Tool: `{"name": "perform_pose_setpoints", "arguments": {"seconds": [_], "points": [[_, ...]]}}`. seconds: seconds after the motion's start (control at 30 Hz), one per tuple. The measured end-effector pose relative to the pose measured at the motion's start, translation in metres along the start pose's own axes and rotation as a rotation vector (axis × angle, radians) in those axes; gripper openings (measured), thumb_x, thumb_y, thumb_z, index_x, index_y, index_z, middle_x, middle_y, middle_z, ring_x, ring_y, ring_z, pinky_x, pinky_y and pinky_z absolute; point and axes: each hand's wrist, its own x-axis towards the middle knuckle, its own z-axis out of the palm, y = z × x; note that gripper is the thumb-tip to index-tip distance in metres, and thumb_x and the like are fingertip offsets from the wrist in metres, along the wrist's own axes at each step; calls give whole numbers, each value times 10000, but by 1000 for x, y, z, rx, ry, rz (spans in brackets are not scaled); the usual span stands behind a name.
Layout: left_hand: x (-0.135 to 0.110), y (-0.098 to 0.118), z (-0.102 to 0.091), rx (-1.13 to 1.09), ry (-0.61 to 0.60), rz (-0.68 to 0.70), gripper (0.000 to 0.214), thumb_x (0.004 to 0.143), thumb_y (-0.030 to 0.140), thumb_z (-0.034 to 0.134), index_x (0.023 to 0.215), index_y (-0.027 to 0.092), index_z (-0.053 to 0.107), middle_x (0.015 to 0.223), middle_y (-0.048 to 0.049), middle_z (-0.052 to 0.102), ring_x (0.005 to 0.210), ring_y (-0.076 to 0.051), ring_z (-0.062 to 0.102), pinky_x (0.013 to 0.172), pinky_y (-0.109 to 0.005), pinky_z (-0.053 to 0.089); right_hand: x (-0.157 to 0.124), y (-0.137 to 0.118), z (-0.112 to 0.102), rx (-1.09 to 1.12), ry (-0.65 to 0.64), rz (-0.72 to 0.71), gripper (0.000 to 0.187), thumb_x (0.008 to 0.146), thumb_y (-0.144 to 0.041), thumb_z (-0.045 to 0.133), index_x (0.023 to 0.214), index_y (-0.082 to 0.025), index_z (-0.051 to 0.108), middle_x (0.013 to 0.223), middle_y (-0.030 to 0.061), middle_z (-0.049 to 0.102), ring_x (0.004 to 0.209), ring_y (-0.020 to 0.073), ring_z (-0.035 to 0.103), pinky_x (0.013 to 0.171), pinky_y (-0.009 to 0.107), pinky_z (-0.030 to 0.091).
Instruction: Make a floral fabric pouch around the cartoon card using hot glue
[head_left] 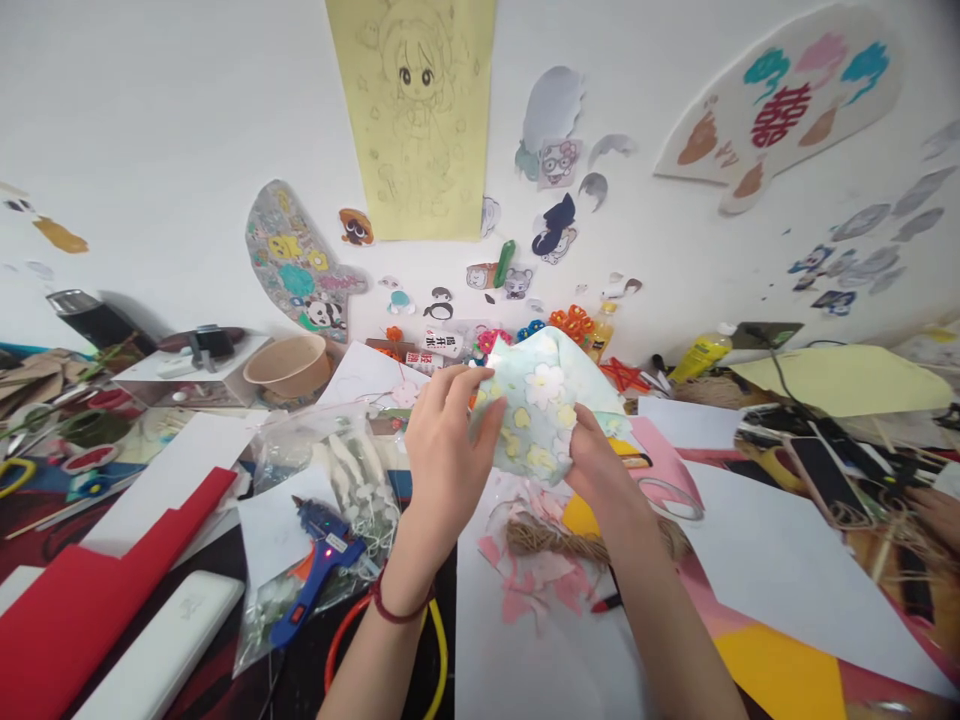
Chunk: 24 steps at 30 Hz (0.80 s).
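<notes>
Two forearms [679,620] are being held out over one white sheet [517,670], one pale-green floral piece [534,415] is being gripped aloft between left hand [448,440] and right hand [594,455], one twine bundle [555,541] is being seen below, one blue glue gun [324,565] leftward.

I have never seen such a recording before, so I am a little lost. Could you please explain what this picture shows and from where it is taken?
No machine is working here: these are a person's two bare hands. The camera is worn on that person's head, looking forward and down. The left hand and right hand together hold a pale green flowered piece, perhaps cloth. On the table lie a blue glue gun, red card, a bundle of twine and pink scraps. Behind, a yellow drawing hangs on the wall.
</notes>
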Motion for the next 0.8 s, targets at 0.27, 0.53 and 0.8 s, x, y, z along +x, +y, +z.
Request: {"name": "perform_pose_setpoints", "arguments": {"seconds": [0.27,0.53,0.8], "points": [[2,-5,-1,-219,-174,-196,414,907,237,657,1294,237,512,900,3,698,762,-150,599,739,-292,468,4,-1,-4,-5,-29,6,524,757,-663,655,1094,-268,728,906,65,791,903,283,734,759,396,577],[2,-8,3,-462,-134,-273,459,884,216,650,1301,241,461,858,-5,698,765,-161,633,702,-290,466,11,-9,-8,81,-222,2,647,867,-764,478,1140,-232,726,1011,88,785,1059,282,710,846,386,566],[1,-11,3,-479,-127,-232,476,889,194,640,1328,231,459,993,-38,712,794,-147,634,698,-285,497,8,-5,-4,-44,-126,-58,395,743,-530,800,913,-176,757,796,54,743,806,252,695,698,346,560]]}}
